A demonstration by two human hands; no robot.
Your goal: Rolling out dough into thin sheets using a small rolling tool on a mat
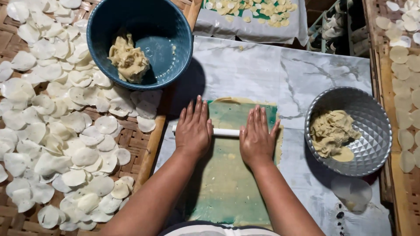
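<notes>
The left hand and right hand lie flat, fingers straight and close together, palms pressed on a white rolling pin; the pin lies crosswise, its long axis running left to right, its ends hidden under the palms; it rests on a thin dough sheet over a green mat, whose long axis runs away from the person; a blue bowl with a dough lump sits to the upper left; a silver bowl of dough sits right; pale discs cover a woven tray.
</notes>
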